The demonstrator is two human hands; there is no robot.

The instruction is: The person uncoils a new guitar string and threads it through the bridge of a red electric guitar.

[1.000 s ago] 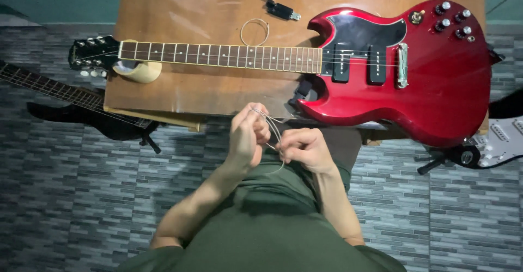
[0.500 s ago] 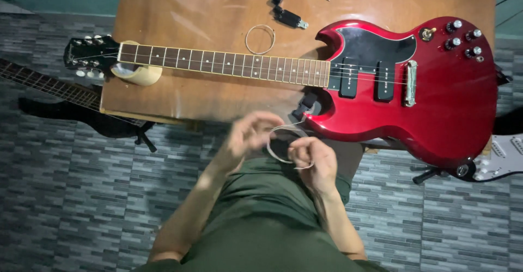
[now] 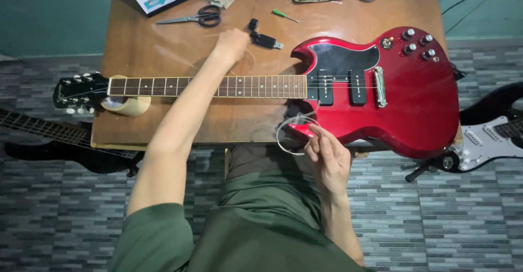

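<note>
Your left hand (image 3: 231, 44) has left your lap since half a second ago and now reaches across the neck to the far side of the table (image 3: 163, 49), fingers curled down over a thin coil there; whether they grip it, you cannot tell. Largest is the red guitar (image 3: 414, 103), lying flat with its head resting on a tape roll (image 3: 128, 104). Your right hand (image 3: 327, 157) hangs at the near edge, fingertips pinching a coiled string (image 3: 289, 136) just beside the body. Beyond your left hand lie scissors (image 3: 193, 17) and a small green screwdriver (image 3: 285, 15).

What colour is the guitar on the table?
Shiny red guitar with a black pickguard, seen in the head view.
</note>
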